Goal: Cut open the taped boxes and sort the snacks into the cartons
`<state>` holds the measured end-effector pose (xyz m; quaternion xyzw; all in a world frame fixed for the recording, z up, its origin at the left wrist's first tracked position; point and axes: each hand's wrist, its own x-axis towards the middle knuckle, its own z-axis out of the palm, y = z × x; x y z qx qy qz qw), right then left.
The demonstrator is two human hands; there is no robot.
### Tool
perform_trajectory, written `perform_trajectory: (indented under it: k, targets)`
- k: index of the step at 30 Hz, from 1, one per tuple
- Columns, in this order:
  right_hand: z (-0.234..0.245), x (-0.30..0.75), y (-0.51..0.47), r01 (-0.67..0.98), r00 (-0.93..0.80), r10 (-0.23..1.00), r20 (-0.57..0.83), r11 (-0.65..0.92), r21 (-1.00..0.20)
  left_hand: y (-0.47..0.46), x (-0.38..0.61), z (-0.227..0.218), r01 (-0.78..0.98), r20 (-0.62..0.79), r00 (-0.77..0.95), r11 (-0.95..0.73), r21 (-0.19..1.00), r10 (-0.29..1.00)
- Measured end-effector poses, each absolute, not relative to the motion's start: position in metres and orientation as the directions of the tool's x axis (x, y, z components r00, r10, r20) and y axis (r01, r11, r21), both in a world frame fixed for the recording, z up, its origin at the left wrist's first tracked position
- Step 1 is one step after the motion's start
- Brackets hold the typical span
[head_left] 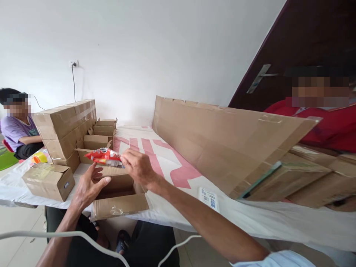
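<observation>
My right hand pinches one end of a red and white plastic packet, which it holds above an open cardboard box. The packet's other end points left. Below it my left hand has its fingers spread, at the left side of that box, with the fingertips close under the packet; whether they touch it I cannot tell. The box stands at the table's near edge with its flaps folded out. Only part of its inside shows.
Stacked closed boxes and a row of open boxes stand at the left, beside a taped box. A large cardboard sheet leans at the right. Two people sit at either side. A white cable crosses the foreground.
</observation>
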<state>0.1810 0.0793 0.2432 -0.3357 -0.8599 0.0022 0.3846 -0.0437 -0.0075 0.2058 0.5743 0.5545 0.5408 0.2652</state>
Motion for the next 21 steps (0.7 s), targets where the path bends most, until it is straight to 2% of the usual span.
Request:
perform_trajectory:
  k: [2, 4, 6, 8, 10, 12, 14, 16, 18, 21]
  targets:
    - [0.227, 0.165, 0.063, 0.560, -0.541, 0.446, 0.713, 0.823, -0.090, 0.003, -0.029, 0.211, 0.101, 0.280, -0.155, -0.266, 0.959, 0.948]
    - [0.211, 0.152, 0.051, 0.550, -0.565, 0.348, 0.748, 0.834, 0.028, 0.012, -0.019, 0.212, -0.060, 0.273, -0.200, -0.290, 0.955, 0.941]
    - [0.201, 0.146, 0.044, 0.522, -0.582, 0.290, 0.760, 0.849, 0.076, 0.020, -0.015, 0.211, -0.125, 0.262, -0.305, -0.311, 0.942, 0.916]
    - [0.198, 0.148, 0.044, 0.465, -0.593, 0.268, 0.759, 0.884, 0.052, 0.024, -0.017, 0.211, -0.161, 0.244, -0.355, -0.316, 0.935, 0.902]
    - [0.201, 0.156, 0.051, 0.427, -0.541, 0.310, 0.782, 0.902, -0.063, 0.025, -0.021, 0.213, -0.211, 0.224, -0.313, -0.297, 0.931, 0.923]
    - [0.205, 0.165, 0.063, 0.403, -0.401, 0.458, 0.793, 0.866, -0.296, 0.025, -0.024, 0.216, -0.256, 0.199, -0.212, -0.250, 0.934, 0.957]
    - [0.206, 0.171, 0.077, 0.301, -0.306, 0.670, 0.676, 0.742, -0.599, 0.025, -0.026, 0.218, -0.272, 0.181, -0.105, -0.203, 0.941, 0.978]
    - [0.203, 0.173, 0.088, 0.135, -0.385, 0.804, 0.454, 0.536, -0.833, 0.027, -0.026, 0.218, -0.269, 0.178, -0.032, -0.180, 0.946, 0.984]
    - [0.197, 0.173, 0.096, -0.006, -0.520, 0.803, 0.292, 0.338, -0.941, 0.030, -0.025, 0.217, -0.258, 0.181, -0.012, -0.178, 0.950, 0.983]
    - [0.190, 0.174, 0.102, -0.122, -0.564, 0.792, 0.234, 0.200, -0.972, 0.036, -0.026, 0.217, -0.246, 0.188, -0.048, -0.194, 0.950, 0.981]
